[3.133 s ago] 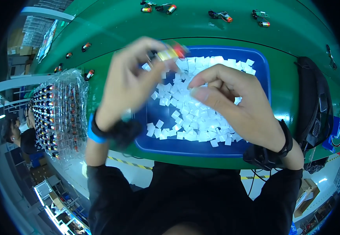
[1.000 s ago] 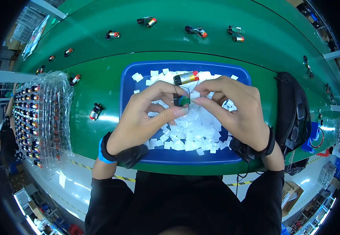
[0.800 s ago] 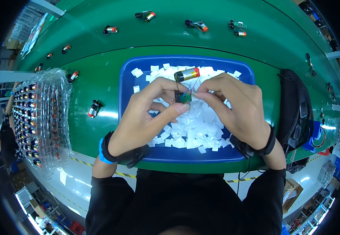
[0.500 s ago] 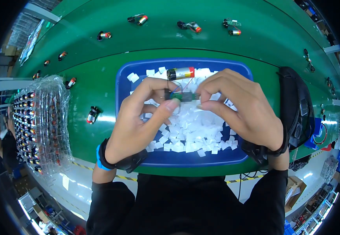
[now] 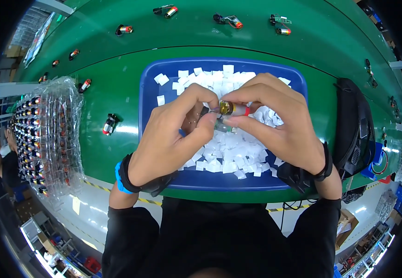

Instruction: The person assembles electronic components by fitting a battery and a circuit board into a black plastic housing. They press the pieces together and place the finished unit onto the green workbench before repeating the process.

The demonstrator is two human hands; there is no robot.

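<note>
While the right hand (image 5: 282,125) pinches a red-ended cylindrical cell (image 5: 237,110) between thumb and fingers, the left hand (image 5: 168,134) grips a dark end piece (image 5: 204,112) in a narrow pinch just beside it. Both parts are above the blue tray (image 5: 224,184), which holds white squares (image 5: 231,153). Left of the tray lies another cell assembly (image 5: 110,124); right of it, a black bag (image 5: 351,125).

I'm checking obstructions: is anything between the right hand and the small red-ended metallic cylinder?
Nothing visible is: the right hand pinches the small red-ended metallic cylinder directly, over a blue plastic tray.
</note>
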